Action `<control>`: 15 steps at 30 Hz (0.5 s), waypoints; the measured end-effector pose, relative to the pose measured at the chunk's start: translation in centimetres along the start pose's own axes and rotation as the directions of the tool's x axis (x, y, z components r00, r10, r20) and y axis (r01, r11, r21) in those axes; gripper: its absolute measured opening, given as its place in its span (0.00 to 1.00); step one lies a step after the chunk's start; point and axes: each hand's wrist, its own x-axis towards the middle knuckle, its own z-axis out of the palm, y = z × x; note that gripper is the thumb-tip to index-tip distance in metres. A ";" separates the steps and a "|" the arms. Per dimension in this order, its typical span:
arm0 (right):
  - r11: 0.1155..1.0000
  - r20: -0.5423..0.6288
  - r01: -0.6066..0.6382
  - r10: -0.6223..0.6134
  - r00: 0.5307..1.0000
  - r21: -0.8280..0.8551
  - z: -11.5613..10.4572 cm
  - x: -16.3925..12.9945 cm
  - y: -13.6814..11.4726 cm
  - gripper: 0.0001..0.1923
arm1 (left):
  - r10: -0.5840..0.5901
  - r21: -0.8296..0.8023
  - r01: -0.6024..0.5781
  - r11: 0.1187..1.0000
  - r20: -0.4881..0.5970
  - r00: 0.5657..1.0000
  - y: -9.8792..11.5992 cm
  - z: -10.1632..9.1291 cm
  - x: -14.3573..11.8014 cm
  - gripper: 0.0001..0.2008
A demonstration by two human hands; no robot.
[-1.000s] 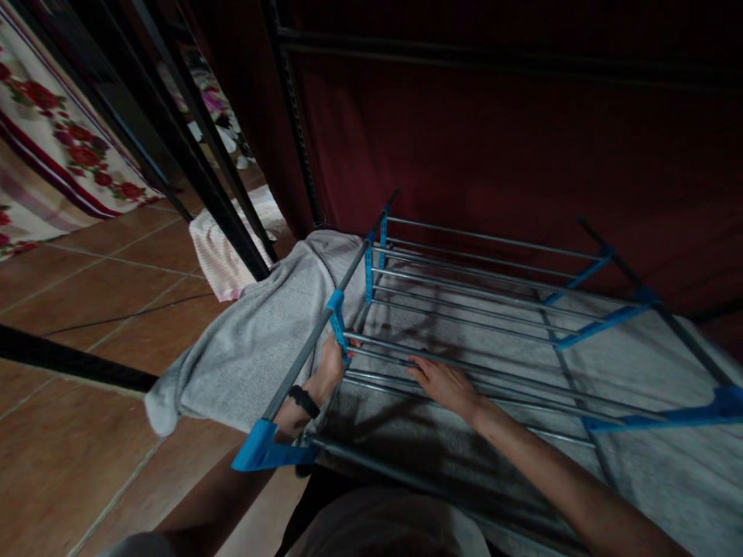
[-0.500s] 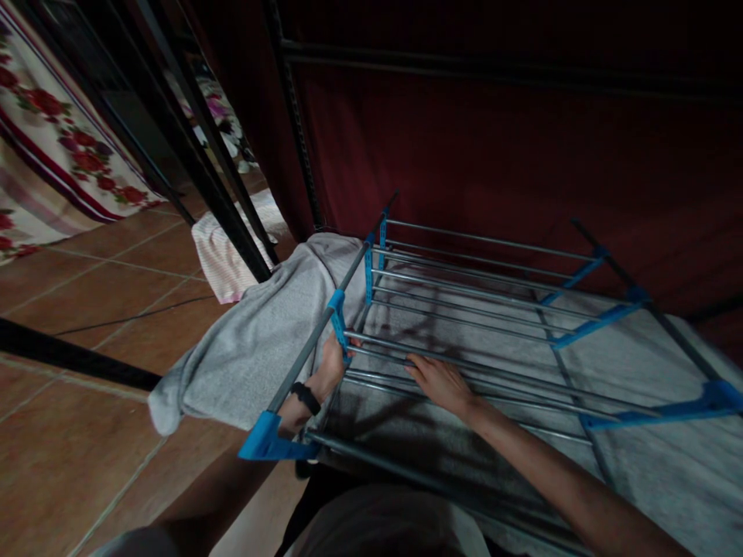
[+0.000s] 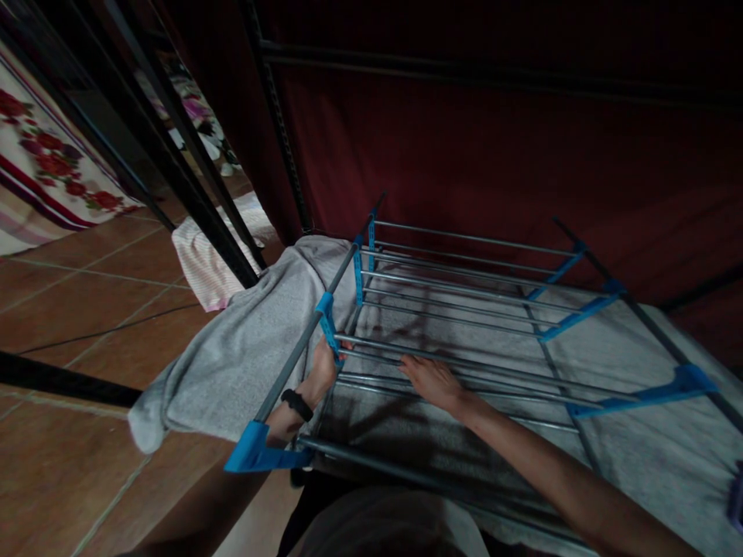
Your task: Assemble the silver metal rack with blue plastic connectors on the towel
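Observation:
A clothes drying rack of grey metal tubes and blue plastic joints stands on a grey blanket in front of me. My left hand, with a dark band on its wrist, is closed around the lower part of a blue bracket on the rack's left side. Some of its fingers are hidden behind that bracket. To the right, my right hand has its fingers curled over a thin metal rod of the near shelf. Its thumb is hidden from view.
The grey blanket hangs over the left edge towards a brown tiled floor. Dark metal posts rise at the left, near a striped cloth and a floral curtain. Behind the rack hangs a dark red cloth.
The view has shifted slightly, so the rack and both hands appear a little further left. Both hands keep their places on the rack. A dark purple object now shows at the right edge.

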 end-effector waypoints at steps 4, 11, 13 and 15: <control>1.000 0.007 -0.001 0.001 1.000 0.012 -0.1 -0.2 0.3 0.21 | 0.005 -0.009 -0.005 1.000 0.011 1.000 0.2 0.0 -0.2 0.13; 0.998 -0.062 0.055 -0.054 0.997 0.010 0.6 -1.0 1.1 0.23 | -0.030 -0.019 0.030 0.999 0.035 0.999 1.6 -0.1 -0.8 0.10; 0.988 -0.120 0.151 -0.154 0.981 -0.030 0.6 -1.6 1.5 0.24 | -0.046 -0.004 0.046 0.999 0.030 0.999 2.0 0.0 -1.0 0.10; 0.950 -0.141 0.301 -0.310 0.940 -0.084 0.7 -2.4 1.9 0.24 | -0.049 0.000 0.049 0.999 0.020 0.999 2.3 0.2 -1.0 0.10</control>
